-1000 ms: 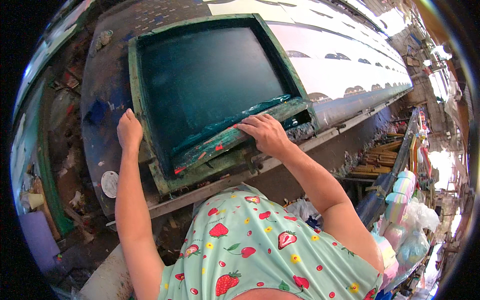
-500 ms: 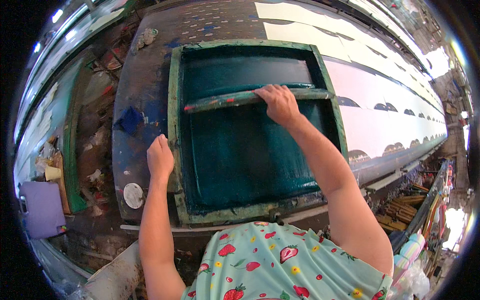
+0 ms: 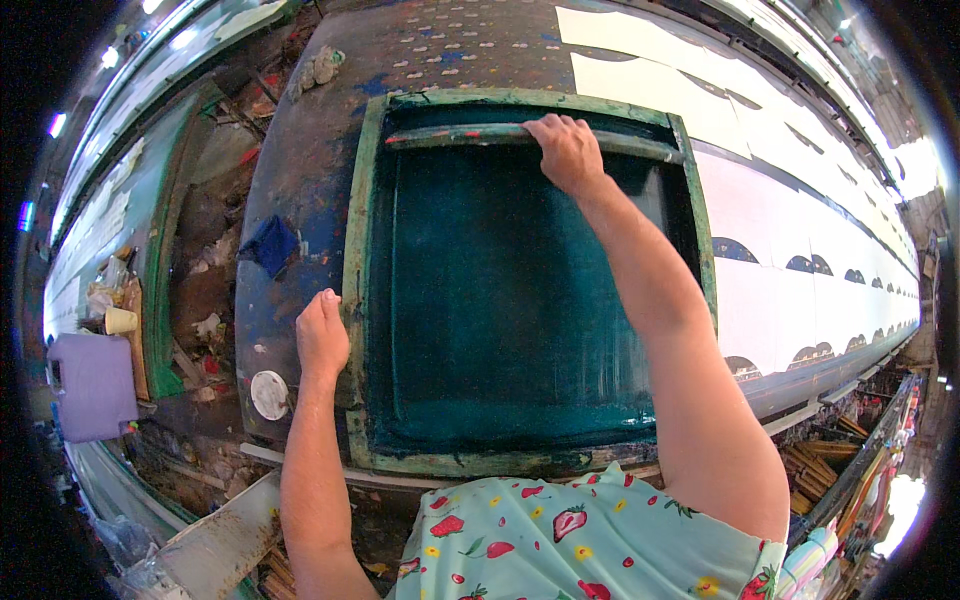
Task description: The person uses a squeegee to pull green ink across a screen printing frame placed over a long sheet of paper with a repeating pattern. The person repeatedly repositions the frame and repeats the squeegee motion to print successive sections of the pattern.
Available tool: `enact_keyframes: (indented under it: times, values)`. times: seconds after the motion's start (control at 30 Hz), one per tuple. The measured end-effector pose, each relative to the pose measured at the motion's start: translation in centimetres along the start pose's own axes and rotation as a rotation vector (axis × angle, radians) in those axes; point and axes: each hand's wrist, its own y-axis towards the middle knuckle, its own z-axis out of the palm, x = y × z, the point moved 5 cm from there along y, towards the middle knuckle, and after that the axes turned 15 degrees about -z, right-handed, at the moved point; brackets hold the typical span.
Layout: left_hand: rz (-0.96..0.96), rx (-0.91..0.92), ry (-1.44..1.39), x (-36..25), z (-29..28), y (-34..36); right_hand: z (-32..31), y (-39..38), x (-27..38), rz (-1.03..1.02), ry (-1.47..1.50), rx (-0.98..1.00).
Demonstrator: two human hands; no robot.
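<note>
A screen-printing frame [image 3: 362, 230] with green-stained wooden sides lies on the dark table in front of me. Dark teal ink coats its mesh [image 3: 500, 300]. Inside, along the far side, a long squeegee [image 3: 455, 135] spans nearly the full width. My right hand [image 3: 570, 152] is closed over the middle of the squeegee's top edge, arm stretched across the screen. Beside the frame's left side, my left hand [image 3: 322, 335] is closed in a fist. Whatever its fingers grip is hidden.
White printed sheets [image 3: 780, 210] run in rows along the table to the right. At left lie a blue cloth [image 3: 270, 246] and a round white lid [image 3: 269, 395]. A crumpled rag [image 3: 318, 72] sits far left; a purple plastic container [image 3: 92, 388] stands beyond the table's left edge.
My right hand has pushed the squeegee away from me, from the upper part of the screen to the frame's far side. The left hand stays closed beside the frame. The view has shifted slightly.
</note>
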Motion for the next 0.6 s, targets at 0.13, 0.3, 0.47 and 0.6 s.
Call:
enact_keyframes:
  times: [0.13, 0.3, 0.47, 0.6]
  values:
    - [0.021, -0.027, 0.017, 0.2, -0.1, -0.2, -1.5, -1.6, 1.9, -0.036, -0.002, 0.030]
    - [-0.007, -0.032, 0.023, -0.1, -0.2, -0.2, -3.8, 0.5, 0.3, 0.012, 0.053, 0.085]
    - [0.027, -0.042, 0.000, -0.1, -0.3, -0.4, -3.2, 3.1, -2.3, 0.037, -0.016, 0.022]
    - [0.030, -0.023, 0.002, -0.3, -0.2, -0.3, -1.3, 3.0, -2.8, 0.024, -0.023, 0.071]
